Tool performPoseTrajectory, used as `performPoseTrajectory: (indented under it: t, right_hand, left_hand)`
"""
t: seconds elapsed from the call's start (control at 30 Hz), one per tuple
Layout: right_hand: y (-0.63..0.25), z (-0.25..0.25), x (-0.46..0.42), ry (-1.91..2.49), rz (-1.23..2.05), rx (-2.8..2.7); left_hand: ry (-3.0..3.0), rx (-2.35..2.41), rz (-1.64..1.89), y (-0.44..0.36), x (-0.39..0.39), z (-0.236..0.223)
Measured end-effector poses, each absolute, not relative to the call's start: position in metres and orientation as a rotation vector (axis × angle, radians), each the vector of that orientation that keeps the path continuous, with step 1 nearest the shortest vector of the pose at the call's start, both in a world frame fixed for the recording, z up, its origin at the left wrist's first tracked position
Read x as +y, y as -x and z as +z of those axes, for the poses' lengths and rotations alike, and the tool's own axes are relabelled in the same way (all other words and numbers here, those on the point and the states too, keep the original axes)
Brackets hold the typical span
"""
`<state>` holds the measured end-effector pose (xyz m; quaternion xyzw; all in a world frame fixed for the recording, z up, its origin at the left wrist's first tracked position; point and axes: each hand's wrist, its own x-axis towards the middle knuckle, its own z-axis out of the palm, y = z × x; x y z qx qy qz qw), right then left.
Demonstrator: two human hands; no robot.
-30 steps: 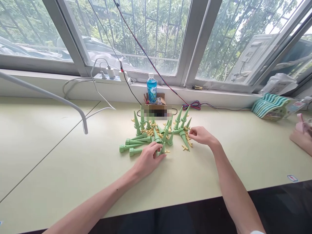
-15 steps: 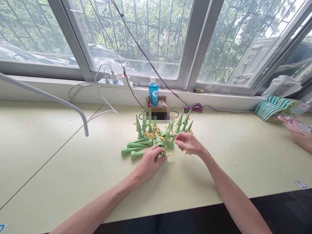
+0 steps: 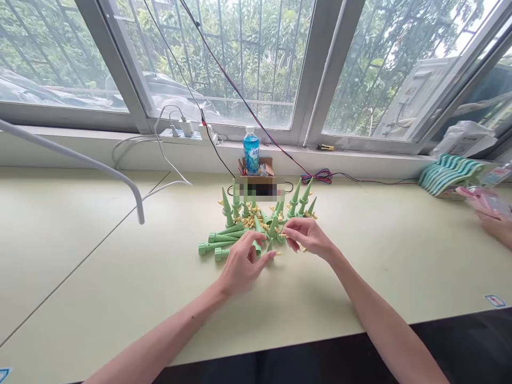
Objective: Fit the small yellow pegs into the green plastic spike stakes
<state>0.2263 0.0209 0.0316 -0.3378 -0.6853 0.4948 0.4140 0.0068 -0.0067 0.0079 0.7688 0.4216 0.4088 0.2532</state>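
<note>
My left hand [image 3: 245, 261] has its thumb and forefinger spread beside a short green plant watering spike [image 3: 270, 246] with a yellow valve on its side. It is apart from that spike or barely touching it. My right hand [image 3: 312, 238] pinches a small yellow valve [image 3: 282, 235] between thumb and forefinger. Beyond the hands, several green cone spikes [image 3: 226, 207] stand upright, some with yellow valves fitted. Loose yellow valves [image 3: 250, 220] lie heaped among them. To the left, several long green spikes [image 3: 216, 246] lie flat on the table.
A blue-liquid bottle [image 3: 251, 153] stands by a small cardboard box [image 3: 267, 164] at the back. A white cable [image 3: 138, 200] hangs at left. Coiled red-and-blue wire [image 3: 320, 177] and teal hangers [image 3: 448, 176] lie to the right, where another person's hand [image 3: 496, 226] holds something pink.
My left thumb and forefinger have opened away from the short spike. My right hand has shifted slightly left, and the yellow valve in its fingertips now shows.
</note>
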Motion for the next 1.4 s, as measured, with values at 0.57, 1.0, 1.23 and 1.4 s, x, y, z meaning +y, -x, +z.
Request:
performPoseTrajectory:
  t: [0.57, 1.0, 1.23, 1.4]
  right_hand:
    - [-0.205, 0.025, 0.010, 0.661, 1.490, -1.773]
    - [-0.204, 0.029, 0.008, 0.667, 1.421, -1.763]
    - [-0.205, 0.032, 0.008, 0.694, 1.416, -1.742]
    - [-0.207, 0.032, 0.009, 0.708, 1.398, -1.707]
  left_hand:
    - [-2.286, 0.805, 1.201, -0.002, -0.008, 0.002]
    - [-2.265, 0.820, 1.266, -0.004, -0.006, 0.004]
    - [-2.276, 0.816, 1.272, -0.003, -0.006, 0.003]
    - [-2.241, 0.850, 1.308, -0.002, -0.005, 0.003]
